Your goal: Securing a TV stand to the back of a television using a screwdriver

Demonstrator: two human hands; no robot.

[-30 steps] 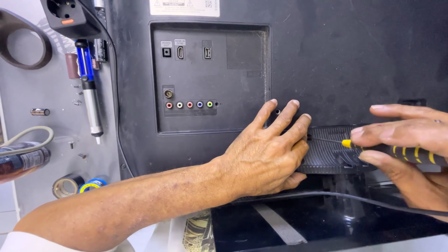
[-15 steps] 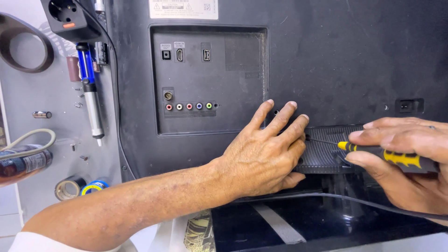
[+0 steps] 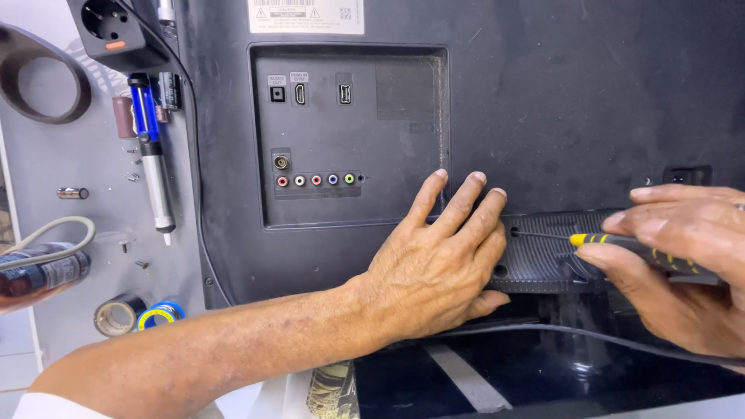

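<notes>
The black back of a television (image 3: 559, 109) lies flat and fills most of the view, with a recessed connector panel (image 3: 349, 132). My left hand (image 3: 434, 260) rests flat on the back cover, fingers spread, beside a ribbed black stand bracket (image 3: 543, 256). My right hand (image 3: 683, 264) grips a screwdriver with a black-and-yellow handle (image 3: 613, 244). Its thin shaft points left, and the tip sits in a screw hole (image 3: 514, 231) in the bracket, just past my left fingertips.
On the grey bench to the left lie a blue-and-silver desoldering pump (image 3: 151, 155), a black power socket (image 3: 116, 31), two tape rolls (image 3: 136, 314), small loose screws (image 3: 124, 247) and a dark bottle (image 3: 39, 275). A black cable (image 3: 590, 334) runs below the bracket.
My right hand has shifted slightly left and lower with the screwdriver, bringing its tip into the bracket's screw hole. My left hand has stayed put.
</notes>
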